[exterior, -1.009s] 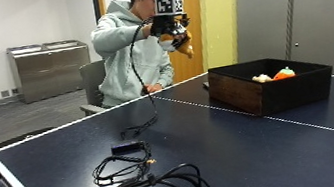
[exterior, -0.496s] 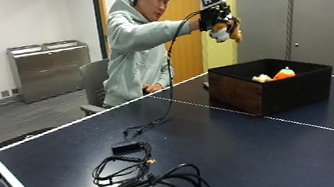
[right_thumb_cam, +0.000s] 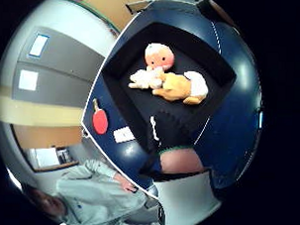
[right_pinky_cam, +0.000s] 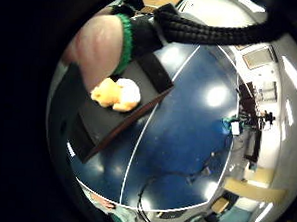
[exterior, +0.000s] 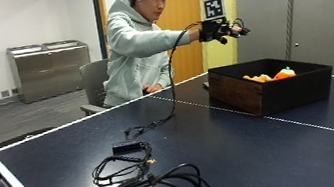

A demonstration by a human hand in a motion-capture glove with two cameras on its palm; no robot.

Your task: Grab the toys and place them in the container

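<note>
While my black-gloved right hand [exterior: 223, 30] hangs above the dark rectangular container [exterior: 267, 88] on the blue table [exterior: 230, 149], its fingers look spread and hold nothing. An orange plush toy [right_thumb_cam: 180, 88], a cream toy [right_thumb_cam: 145, 79] and a peach round-headed toy [right_thumb_cam: 159, 56] lie inside, touching. My worry: pulling back low could catch the container's rim.
</note>
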